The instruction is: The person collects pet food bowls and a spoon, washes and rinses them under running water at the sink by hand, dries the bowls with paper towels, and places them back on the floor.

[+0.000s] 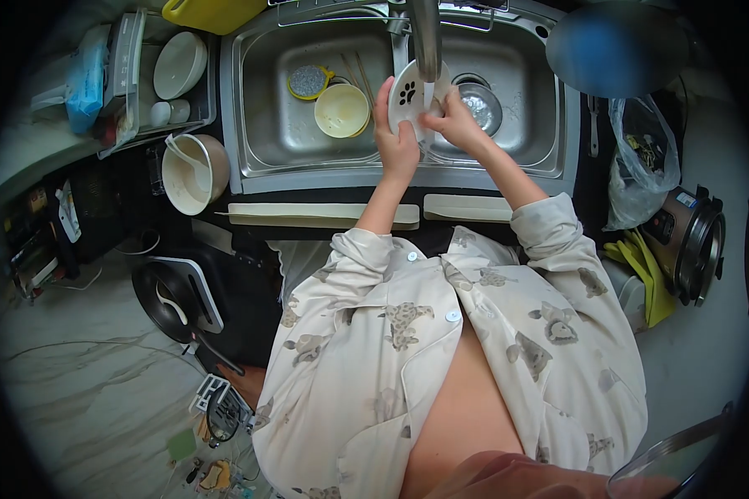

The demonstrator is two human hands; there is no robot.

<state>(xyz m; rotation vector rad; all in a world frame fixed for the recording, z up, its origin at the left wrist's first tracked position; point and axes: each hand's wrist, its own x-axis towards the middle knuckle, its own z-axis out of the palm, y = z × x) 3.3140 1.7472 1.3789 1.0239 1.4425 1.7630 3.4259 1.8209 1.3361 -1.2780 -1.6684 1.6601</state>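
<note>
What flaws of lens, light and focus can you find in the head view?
Head view: wide-angle distortion, with black, rounded corners; head view: soft highlights on the steel sink; head view: the dark round object with a blue centre, upper right, is blurred; head view: the dish's paw print is legible.

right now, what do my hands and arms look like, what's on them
Your left hand and right hand are ungloved and your forearms bare. The loose off-white left sleeve and right sleeve bear grey-brown prints.
</note>
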